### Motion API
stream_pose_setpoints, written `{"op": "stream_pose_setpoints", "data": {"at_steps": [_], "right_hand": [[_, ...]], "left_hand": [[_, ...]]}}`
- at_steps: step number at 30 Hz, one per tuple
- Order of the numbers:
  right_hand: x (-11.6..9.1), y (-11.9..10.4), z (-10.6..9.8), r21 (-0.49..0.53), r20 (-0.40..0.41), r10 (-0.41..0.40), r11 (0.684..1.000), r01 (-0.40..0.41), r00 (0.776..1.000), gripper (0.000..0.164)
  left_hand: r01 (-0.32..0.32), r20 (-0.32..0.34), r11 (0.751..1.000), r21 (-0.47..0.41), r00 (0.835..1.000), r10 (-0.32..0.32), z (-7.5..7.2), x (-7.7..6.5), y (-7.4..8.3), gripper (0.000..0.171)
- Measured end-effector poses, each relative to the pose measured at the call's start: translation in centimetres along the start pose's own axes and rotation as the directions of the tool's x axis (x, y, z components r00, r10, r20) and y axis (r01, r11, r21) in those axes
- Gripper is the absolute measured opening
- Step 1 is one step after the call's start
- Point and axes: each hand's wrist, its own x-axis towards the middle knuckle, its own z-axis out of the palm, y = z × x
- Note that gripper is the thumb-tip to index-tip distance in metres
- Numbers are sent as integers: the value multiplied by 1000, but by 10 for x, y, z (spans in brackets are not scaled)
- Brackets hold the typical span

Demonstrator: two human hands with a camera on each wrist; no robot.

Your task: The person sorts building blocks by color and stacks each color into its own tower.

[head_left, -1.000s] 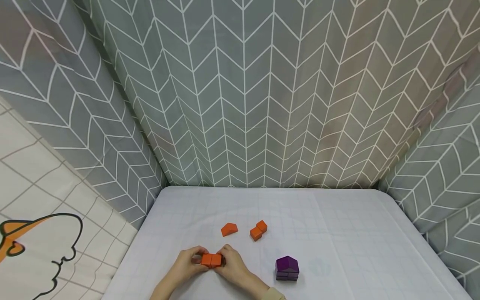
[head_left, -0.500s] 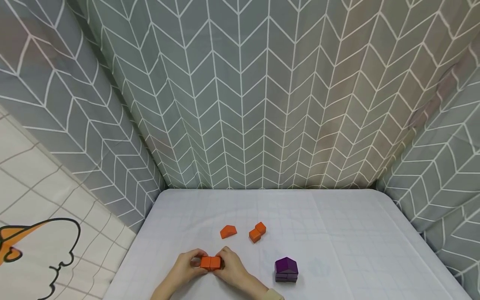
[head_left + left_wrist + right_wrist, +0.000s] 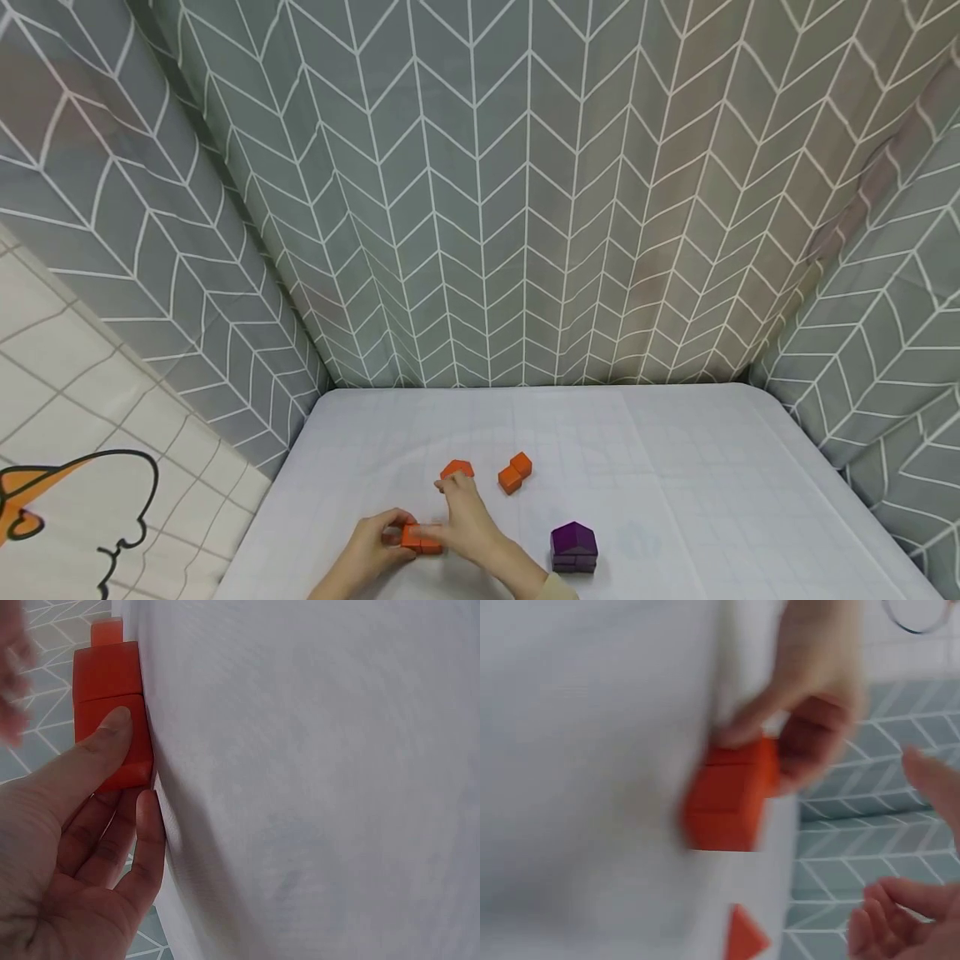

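Observation:
Two orange blocks (image 3: 430, 548) sit side by side on the white table. My left hand (image 3: 366, 546) pinches the left one, its thumb flat on the block's face in the left wrist view, where the blocks (image 3: 107, 671) form a row. My right hand (image 3: 467, 521) is off the blocks and reaches over them, fingertips right at an orange angled block (image 3: 459, 466) and partly covering it. In the right wrist view the right hand (image 3: 915, 922) has thumb and fingers spread apart, with nothing between them. That view is blurred.
Two small orange cubes (image 3: 511, 478) touch each other farther back. On the right stands a purple block house (image 3: 573, 546) with a peaked top. Grey patterned curtains (image 3: 487, 208) surround the white-covered table (image 3: 675, 475) at the back and sides.
My right hand has let go of the orange blocks and moved forward to the angled block. My left hand stays on the orange blocks.

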Motion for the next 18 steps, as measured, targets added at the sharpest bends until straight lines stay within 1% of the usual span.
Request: {"op": "stream_pose_setpoints", "data": {"at_steps": [2, 4, 5, 7, 9, 11, 12, 14, 17, 18], "right_hand": [[10, -5, -7, 17, -114, 26, 1000, -25, 993, 55], [19, -5, -12, 46, -227, 85, 996, -77, 970, 47], [23, -4, -13, 67, -280, 125, 992, -110, 952, 43], [29, 2, -13, 105, -375, 201, 979, -174, 905, 36], [32, 13, -11, 130, -446, 267, 964, -234, 854, 31], [31, 25, -6, 132, -502, 314, 949, -288, 806, 30], [30, 31, -3, 119, -526, 329, 942, -315, 784, 31], [25, 41, 3, 83, -571, 336, 932, -354, 749, 33], [18, 52, 11, 40, -628, 330, 918, -395, 705, 36], [17, 54, 13, 27, -645, 324, 915, -403, 692, 38]], "left_hand": [[8, 6, 1000, -7, 1000, -8, -1, 1, -1, 32], [25, 14, 1000, -6, 1000, -25, -1, 2, -1, 32], [38, 21, 999, -11, 999, -38, -1, 3, 0, 32], [70, 39, 997, -17, 997, -70, -1, 5, 1, 33], [97, 53, 995, -21, 994, -96, -1, 7, 2, 34], [137, 75, 990, -20, 988, -135, 0, 8, 2, 34], [158, 86, 987, -14, 984, -156, 0, 8, 2, 34], [186, 103, 983, -4, 977, -184, 1, 7, 1, 34], [207, 112, 978, -4, 972, -205, 1, 5, 0, 34], [200, 112, 980, -9, 974, -198, 1, 4, 0, 35]]}}
